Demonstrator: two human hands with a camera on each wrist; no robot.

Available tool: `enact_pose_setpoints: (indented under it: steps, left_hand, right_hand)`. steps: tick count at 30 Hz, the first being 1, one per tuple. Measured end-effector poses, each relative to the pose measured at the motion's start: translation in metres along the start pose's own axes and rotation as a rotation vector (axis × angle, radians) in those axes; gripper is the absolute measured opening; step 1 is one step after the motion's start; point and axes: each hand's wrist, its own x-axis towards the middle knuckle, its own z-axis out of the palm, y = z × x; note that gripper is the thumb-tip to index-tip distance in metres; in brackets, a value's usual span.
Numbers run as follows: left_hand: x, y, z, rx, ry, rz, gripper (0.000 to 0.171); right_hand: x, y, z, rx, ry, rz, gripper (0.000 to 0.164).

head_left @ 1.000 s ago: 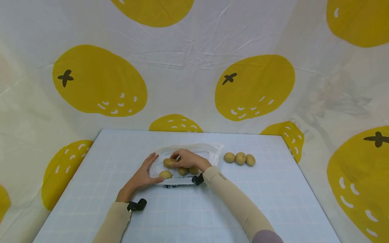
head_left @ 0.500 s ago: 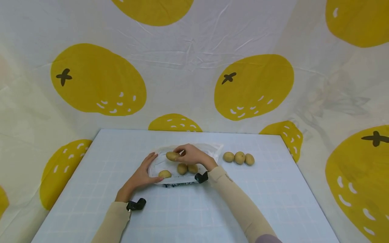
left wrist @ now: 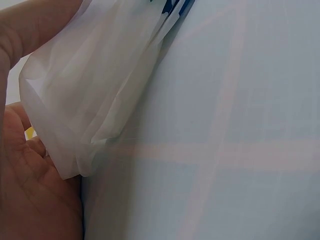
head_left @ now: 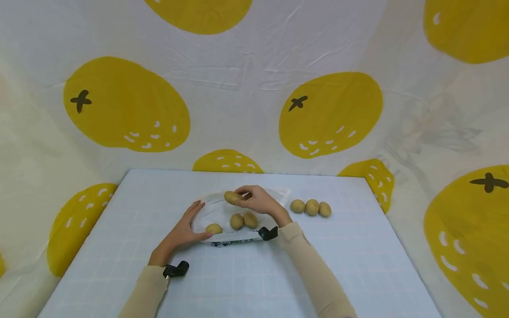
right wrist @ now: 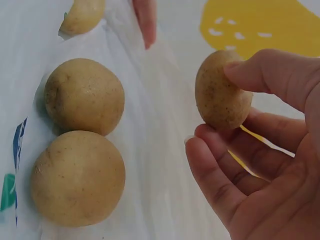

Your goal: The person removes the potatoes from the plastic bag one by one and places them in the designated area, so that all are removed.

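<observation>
Over the bag (head_left: 216, 208), my right hand (head_left: 259, 201) pinches a potato (right wrist: 216, 92) a fingertip slip could drop; my left hand (head_left: 184, 229) spreads at its left end.

Head cam's up high, looking fwd & down — most of the table (head_left: 238, 282) and patterned backdrop (head_left: 238, 115) in shot. L wrist cam, v. close, faces the white bag (left wrist: 95, 85), left hand (left wrist: 35, 195) at frame edge. R wrist cam, also tight, peers leftward across the bag — held potato (right wrist: 217, 92) shared w/ head view.
</observation>
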Motion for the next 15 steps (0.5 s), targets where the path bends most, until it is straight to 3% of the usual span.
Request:
enact_pose_setpoints:
  steps: [15]
  left_hand:
    - [0.001,0.002,0.000,-0.009,0.005,0.010,0.110]
  right_hand:
    - [-0.025,0.010,-0.005,0.063,0.170,0.027,0.040]
